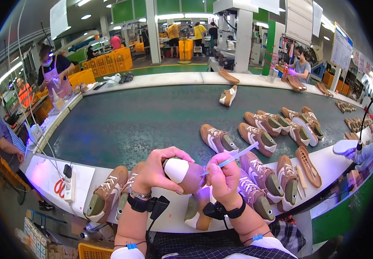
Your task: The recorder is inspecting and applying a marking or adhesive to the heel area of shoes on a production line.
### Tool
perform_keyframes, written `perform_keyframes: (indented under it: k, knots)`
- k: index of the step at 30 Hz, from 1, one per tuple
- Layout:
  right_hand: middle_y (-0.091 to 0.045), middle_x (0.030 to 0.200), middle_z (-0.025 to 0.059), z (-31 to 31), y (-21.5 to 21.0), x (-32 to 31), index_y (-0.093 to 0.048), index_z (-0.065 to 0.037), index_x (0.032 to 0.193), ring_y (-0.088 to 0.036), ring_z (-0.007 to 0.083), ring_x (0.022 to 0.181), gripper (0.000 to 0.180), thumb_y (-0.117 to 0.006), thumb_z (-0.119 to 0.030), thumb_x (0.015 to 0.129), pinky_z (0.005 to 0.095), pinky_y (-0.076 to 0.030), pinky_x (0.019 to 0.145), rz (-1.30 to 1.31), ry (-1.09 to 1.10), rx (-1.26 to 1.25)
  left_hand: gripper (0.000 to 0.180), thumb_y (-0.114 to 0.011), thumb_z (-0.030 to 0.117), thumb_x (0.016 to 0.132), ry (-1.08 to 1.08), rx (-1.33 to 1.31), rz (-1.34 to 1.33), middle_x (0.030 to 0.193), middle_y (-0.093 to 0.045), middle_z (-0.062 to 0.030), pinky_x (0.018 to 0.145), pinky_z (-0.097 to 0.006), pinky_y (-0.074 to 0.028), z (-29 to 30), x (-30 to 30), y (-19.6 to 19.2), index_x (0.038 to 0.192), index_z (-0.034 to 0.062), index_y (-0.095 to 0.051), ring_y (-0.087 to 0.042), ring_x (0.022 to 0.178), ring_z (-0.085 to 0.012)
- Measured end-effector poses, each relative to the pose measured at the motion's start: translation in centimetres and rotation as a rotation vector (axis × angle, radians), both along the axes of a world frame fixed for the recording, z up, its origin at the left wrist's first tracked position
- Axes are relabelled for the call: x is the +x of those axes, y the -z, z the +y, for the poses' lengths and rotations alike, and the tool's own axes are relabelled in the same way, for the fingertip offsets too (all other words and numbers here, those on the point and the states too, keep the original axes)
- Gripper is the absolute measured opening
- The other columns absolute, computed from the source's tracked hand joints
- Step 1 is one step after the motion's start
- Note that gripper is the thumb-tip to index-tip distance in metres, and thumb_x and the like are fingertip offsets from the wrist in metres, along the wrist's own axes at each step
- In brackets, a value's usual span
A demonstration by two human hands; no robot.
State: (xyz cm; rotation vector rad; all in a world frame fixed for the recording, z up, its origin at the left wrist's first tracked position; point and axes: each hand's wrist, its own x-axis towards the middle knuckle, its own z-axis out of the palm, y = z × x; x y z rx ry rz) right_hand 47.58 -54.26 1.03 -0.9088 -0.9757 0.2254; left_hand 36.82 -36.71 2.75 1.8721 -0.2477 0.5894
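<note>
Left hand (158, 170) wraps around a brown shoe (184, 175), fingers curled over its upper, thumb under; white toe cap faces up and toward the wearer. The shoe is held off the bench, just above its near edge. Right hand (223, 179) is pinched closed on a thin pale-blue tool (234, 159), its tip touching the shoe's side; the shaft slants up to the right.

Below the hands, more brown shoes stand on the white bench (83, 181): a pair at left (108, 194), several at right (264, 177). A bare tan sole (308, 160) lies further right. Beyond, a dark green conveyor belt (130, 125) carries more shoes (259, 134) at right. Red scissors (59, 188) and a power strip (69, 190) lie on the bench's left end. Other workers stand along the far side.
</note>
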Motion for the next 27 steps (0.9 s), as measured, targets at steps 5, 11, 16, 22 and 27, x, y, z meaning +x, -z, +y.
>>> perform_keyframes:
  k: [5, 11, 16, 22, 27]
  knots:
    - [-0.056, 0.071, 0.0031, 0.1, 0.1, -0.2, -0.055, 0.0, 0.088, -0.055, 0.0059, 0.056, 0.005, -0.053, -0.004, 0.091, 0.0227, -0.043, 0.05, -0.091, 0.047, 0.025, 0.066, -0.092, 0.021, 0.045, 0.018, -0.027, 0.009, 0.101, -0.068, -0.0063, 0.084, -0.028, -0.05, 0.1, 0.0, 0.2, 0.103, 0.0009, -0.069, -0.064, 0.093, -0.0152]
    - [-0.057, 0.072, 0.003, 0.0, 0.3, -0.3, -0.056, 0.0, 0.087, -0.053, 0.0065, 0.055, 0.005, -0.054, -0.003, 0.09, 0.0234, -0.043, 0.051, -0.088, 0.021, 0.027, 0.066, -0.092, 0.021, 0.045, 0.026, -0.051, 0.01, 0.101, -0.067, -0.0064, 0.084, -0.028, -0.05, 0.1, -0.2, 0.3, 0.103, 0.0009, -0.069, -0.064, 0.092, -0.0151]
    - [-0.057, 0.072, 0.003, -0.1, 0.1, -0.5, -0.056, -0.001, 0.089, -0.053, 0.007, 0.055, 0.004, -0.054, -0.004, 0.09, 0.0233, -0.044, 0.051, -0.259, 0.092, 0.014, 0.066, -0.093, 0.021, 0.045, 0.042, -0.044, 0.003, 0.101, -0.067, -0.0065, 0.084, -0.028, -0.05, 0.2, -0.2, 0.4, 0.103, 0.0007, -0.069, -0.064, 0.092, -0.0151]
    - [-0.06, 0.075, 0.0055, -1.9, 2.1, 0.4, -0.054, -0.002, 0.1, -0.058, 0.0117, 0.056, 0.011, -0.051, -0.012, 0.095, 0.0267, -0.051, 0.054, 0.283, -0.173, -0.1, 0.064, -0.091, 0.025, 0.047, 0.048, 0.024, -0.012, 0.101, -0.068, -0.0067, 0.087, -0.03, -0.048, -0.5, -0.5, 0.3, 0.102, 0.0025, -0.069, -0.064, 0.094, -0.0177]
    - [-0.064, 0.103, 0.0153, -5.1, 6.0, -0.6, -0.049, -0.005, 0.125, -0.069, 0.0232, 0.082, 0.041, -0.046, -0.038, 0.1, 0.0382, -0.059, 0.072, 0.691, -0.382, -0.563, 0.051, -0.083, 0.026, 0.051, 0.055, 0.275, -0.018, 0.1, -0.071, -0.0042, 0.101, -0.045, -0.038, -2.0, -2.2, 0.1, 0.096, 0.0085, -0.07, -0.065, 0.097, -0.0205]
